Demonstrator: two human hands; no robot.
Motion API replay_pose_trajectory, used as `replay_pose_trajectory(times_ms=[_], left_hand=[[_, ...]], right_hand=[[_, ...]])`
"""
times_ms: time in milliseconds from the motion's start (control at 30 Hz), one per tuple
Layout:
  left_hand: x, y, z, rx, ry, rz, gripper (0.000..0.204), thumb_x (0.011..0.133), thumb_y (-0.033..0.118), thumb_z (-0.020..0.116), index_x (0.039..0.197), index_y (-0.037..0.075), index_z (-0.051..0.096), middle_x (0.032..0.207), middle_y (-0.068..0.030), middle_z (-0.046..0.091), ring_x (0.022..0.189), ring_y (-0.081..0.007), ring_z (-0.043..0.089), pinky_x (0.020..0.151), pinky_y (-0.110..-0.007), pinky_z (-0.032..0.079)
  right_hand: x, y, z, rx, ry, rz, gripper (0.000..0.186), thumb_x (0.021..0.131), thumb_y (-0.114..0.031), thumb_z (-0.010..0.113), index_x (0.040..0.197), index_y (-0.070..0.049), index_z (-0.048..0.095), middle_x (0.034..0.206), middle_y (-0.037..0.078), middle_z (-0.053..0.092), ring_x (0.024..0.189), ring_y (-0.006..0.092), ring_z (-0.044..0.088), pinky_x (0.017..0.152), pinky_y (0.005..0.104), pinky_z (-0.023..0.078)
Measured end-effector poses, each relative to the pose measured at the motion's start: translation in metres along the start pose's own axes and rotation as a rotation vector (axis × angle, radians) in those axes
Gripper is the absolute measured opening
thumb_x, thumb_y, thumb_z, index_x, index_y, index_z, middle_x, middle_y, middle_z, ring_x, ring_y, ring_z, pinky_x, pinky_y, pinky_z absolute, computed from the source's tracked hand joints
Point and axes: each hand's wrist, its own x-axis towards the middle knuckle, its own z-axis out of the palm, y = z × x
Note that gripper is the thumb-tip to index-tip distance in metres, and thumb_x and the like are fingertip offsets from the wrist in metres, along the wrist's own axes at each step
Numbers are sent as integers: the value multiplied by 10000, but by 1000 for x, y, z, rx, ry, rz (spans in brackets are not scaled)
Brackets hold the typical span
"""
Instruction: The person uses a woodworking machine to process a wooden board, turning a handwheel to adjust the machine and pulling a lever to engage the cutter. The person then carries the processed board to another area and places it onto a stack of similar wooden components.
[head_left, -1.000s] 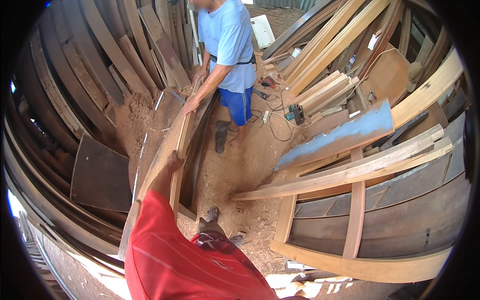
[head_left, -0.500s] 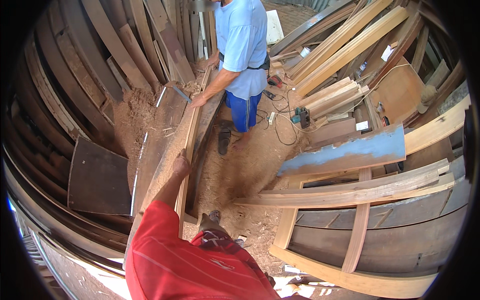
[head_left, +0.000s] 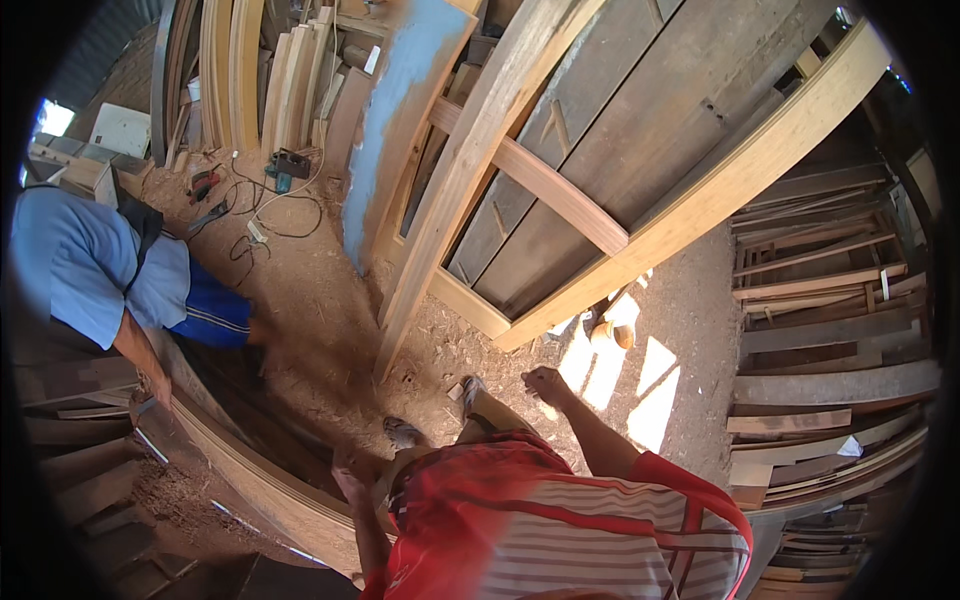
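Observation:
My left hand [head_left: 352, 470] hangs beside the inner edge of a long wooden workbench plank [head_left: 325, 508] at the lower left. Motion smears its fingers, and I cannot tell whether they touch the wood. Over the sawdust-covered ground, my right hand [head_left: 545, 386] is held out in front of me with loosely bent fingers and nothing visible in it. Nearest to it is the corner of a pale timber frame [head_left: 497, 325]. Another person's hand [head_left: 160, 390] rests at the far end of the plank, beside a strip of wood [head_left: 215, 432].
A person in a light blue shirt [head_left: 95, 260] bends over at the left. A blue-painted board [head_left: 385, 120] and a long beam [head_left: 470, 150] lean ahead. Corded power tools [head_left: 287, 170] lie on the ground. Stacked timber [head_left: 830, 345] lines the right, with an orange-brown container [head_left: 614, 335] nearer.
My view has swung right, bringing the timber frame to the middle and the right-hand stacks into sight. My left hand has left the wood strip it was on; my right hand has appeared.

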Motion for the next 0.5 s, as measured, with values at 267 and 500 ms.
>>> replay_pose_trajectory(times_ms=[267,500], left_hand=[[92,114,111,146,-371,220,324,930,141,626,1199,-40,618,1084,-249,689,981,-384,692,846,-450,552],[251,317,258,127,-164,348,772,843,185,729,1474,9,320,1374,-312,481,1261,-486,480,1079,-496,409]], right_hand=[[49,-33,-51,395,105,108,486,927,-445,682,1070,16,632,939,119,703,840,198,700,710,336,558],[65,14,-94,479,69,115,493,953,-421,648,1115,44,619,984,161,712,869,229,709,731,355,564]])
